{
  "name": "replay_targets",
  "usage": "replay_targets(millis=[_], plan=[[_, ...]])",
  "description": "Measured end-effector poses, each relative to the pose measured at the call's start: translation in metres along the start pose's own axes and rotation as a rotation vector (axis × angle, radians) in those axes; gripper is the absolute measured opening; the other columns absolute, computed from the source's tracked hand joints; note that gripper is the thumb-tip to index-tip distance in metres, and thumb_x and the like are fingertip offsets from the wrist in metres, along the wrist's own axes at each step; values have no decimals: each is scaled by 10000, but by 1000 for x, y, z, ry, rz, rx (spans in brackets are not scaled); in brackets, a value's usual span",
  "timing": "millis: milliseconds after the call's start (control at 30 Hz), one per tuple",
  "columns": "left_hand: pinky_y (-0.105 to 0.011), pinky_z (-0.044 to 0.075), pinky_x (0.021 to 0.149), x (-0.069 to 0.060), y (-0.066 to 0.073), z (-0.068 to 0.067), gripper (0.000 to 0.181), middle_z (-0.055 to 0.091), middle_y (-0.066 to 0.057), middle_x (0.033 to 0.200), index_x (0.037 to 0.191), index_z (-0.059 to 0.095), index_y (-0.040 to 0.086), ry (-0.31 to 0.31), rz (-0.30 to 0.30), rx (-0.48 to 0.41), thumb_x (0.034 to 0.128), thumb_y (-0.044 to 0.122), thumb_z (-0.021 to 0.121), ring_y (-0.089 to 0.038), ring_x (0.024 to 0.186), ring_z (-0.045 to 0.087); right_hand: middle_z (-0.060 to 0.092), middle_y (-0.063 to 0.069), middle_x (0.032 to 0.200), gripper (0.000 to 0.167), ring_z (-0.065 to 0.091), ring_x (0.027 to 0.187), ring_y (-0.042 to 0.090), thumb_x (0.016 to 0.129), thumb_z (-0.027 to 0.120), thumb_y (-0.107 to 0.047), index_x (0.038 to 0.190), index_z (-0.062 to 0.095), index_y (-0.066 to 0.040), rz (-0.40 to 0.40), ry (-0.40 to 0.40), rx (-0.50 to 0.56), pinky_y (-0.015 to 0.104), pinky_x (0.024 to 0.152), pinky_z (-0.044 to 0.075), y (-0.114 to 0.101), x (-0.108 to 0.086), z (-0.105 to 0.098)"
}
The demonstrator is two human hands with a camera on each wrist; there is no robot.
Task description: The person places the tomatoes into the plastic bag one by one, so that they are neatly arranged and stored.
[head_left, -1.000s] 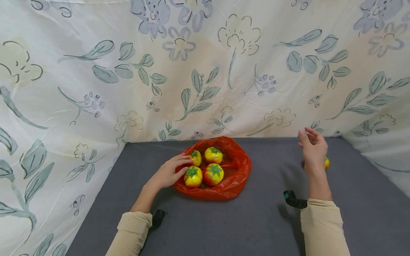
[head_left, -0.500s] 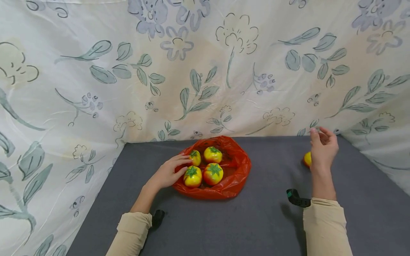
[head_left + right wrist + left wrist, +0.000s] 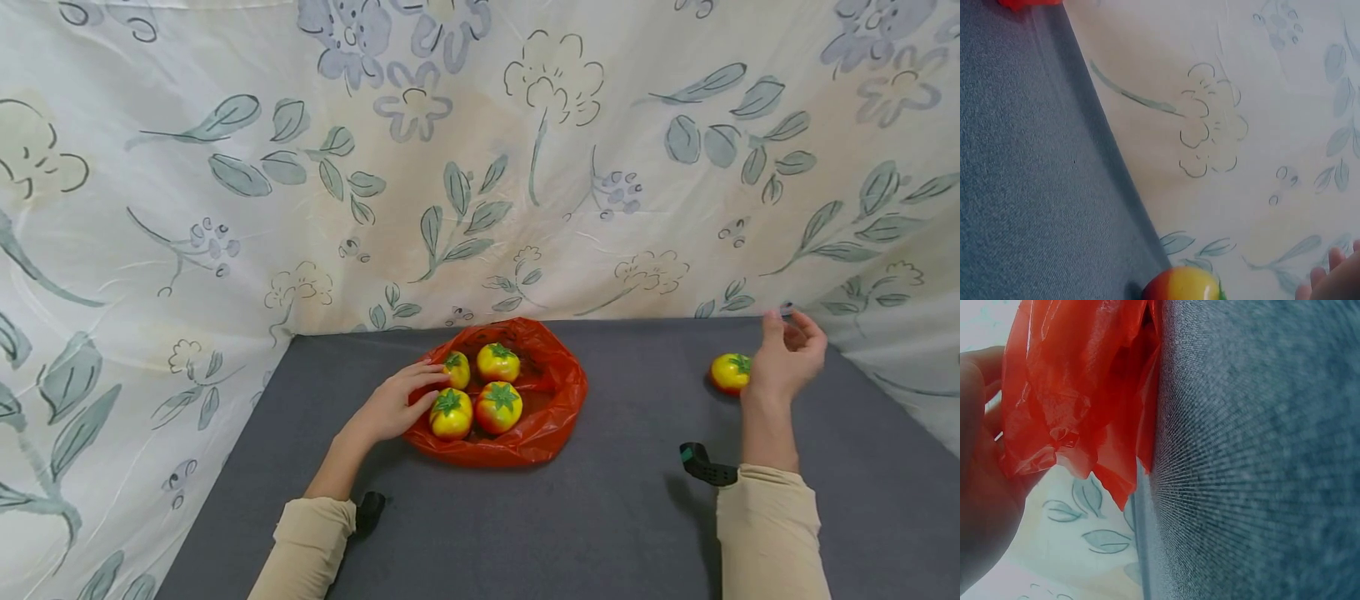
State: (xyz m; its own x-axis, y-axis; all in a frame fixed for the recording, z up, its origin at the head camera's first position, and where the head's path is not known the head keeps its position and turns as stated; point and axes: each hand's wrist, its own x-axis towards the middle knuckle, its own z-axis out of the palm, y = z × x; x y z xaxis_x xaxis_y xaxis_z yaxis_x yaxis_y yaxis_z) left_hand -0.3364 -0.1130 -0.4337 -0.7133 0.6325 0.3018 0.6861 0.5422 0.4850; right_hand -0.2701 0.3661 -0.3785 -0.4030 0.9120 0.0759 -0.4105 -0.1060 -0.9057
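My left hand (image 3: 399, 402) grips the left rim of an open red plastic bag (image 3: 551, 425). Its fingertips lie over the edge, beside the fruit inside. In the left wrist view the bag's crumpled side (image 3: 1072, 394) covers part of the hand (image 3: 988, 475). Several glossy yellow-and-red, tomato-like fruits (image 3: 499, 408) with green star-shaped tops sit in the bag. My right hand (image 3: 789, 358) hovers at the right with loosely bent fingers and nothing visible in it. Just left of it, one more such fruit (image 3: 727, 373) lies on the table, partly behind the hand; it shows at the bottom of the right wrist view.
A dark grey cloth covers the table (image 3: 555, 533). Close behind its back edge hangs a pale floral curtain (image 3: 465, 208), which also runs along both sides. Black wrist cameras (image 3: 705, 467) stick out from both forearms.
My right hand has moved to the right, away from the bag, uncovering the lone fruit that was mostly hidden behind it. The left hand and the bag have kept their places.
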Motion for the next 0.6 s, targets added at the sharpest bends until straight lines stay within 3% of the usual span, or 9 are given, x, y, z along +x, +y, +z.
replay_targets(millis=[267,600], plan=[[-512,294,1066,1,-1,0,337,528,-97,1353,1260,632,98,3,12,-3,925,138,623,-292,1331,372,445,-38,1029,375,408,922,64,845,721,-237,1180,575,-151,108,74,23,128,748,347,3,14,-14],[-501,301,1065,1,2,-1,337,538,-88,1343,1259,632,92,15,14,-7,925,142,626,-279,1320,391,436,-70,1117,421,416,1008,51,825,730,-317,1196,564,-211,248,97,-74,188,899,330,24,34,-29]])
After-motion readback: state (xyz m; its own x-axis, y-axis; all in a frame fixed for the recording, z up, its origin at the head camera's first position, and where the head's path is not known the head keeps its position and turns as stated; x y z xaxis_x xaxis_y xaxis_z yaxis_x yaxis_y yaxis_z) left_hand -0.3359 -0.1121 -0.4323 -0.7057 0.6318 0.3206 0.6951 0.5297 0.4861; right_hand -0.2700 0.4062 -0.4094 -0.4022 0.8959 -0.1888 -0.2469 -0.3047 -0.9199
